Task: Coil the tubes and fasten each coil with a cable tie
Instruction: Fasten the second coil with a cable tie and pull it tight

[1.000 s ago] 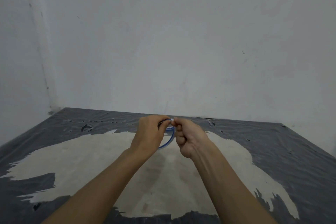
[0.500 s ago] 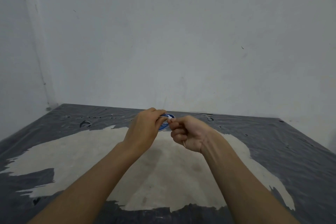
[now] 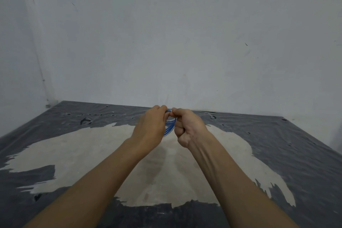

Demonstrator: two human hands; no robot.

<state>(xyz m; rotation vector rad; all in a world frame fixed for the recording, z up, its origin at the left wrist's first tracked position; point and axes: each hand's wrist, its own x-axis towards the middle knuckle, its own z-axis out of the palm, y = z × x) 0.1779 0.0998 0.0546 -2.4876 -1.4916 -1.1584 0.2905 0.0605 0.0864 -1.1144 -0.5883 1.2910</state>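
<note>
The blue tube coil [image 3: 169, 126] hangs just below the centre of the frame, pinched between both hands above the worktop [image 3: 277, 150] and not touching it. I judge it light and springy: thin plastic tubing in several turns that will want to unwind once pressure comes off, and smooth enough to slide between fingertips. I reckon the best hold is at the top of the loop where the turns bunch together. Pressing all the strands there into one bundle gives a cable tie a place to bite.

My left hand [image 3: 149, 129] is closed, fingers curled, with thumb and forefinger pinching the upper left of the loop. Most of the coil is hidden behind it. My right hand [image 3: 187, 129] is balled tight, lower fingers folded into the palm, with thumb and forefinger pinching the top of the loop right beside the left fingertips. I cannot tell whether a cable tie sits under that pinch, as nothing of one shows.
</note>
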